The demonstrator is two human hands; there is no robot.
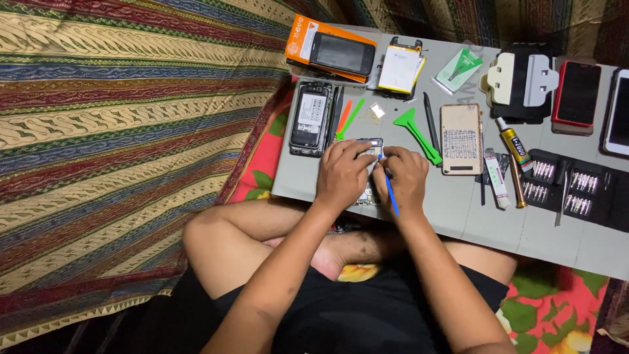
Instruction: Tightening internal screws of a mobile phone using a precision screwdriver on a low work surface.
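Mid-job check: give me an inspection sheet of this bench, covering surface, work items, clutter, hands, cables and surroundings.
Surface: grey board resting over the person's crossed legs.
Job's things: opened phone under both hands; blue tool in the right hand.
Clutter: second opened phone, orange box with a dark phone on it, battery, green pry tool, gold back cover, glue tube, bit set, red phone.
Grippers: left hand steadies the phone; right hand has its grip shut on the blue tool.
Cables: nothing seen.
Surroundings: striped patterned cloth, floral mat.
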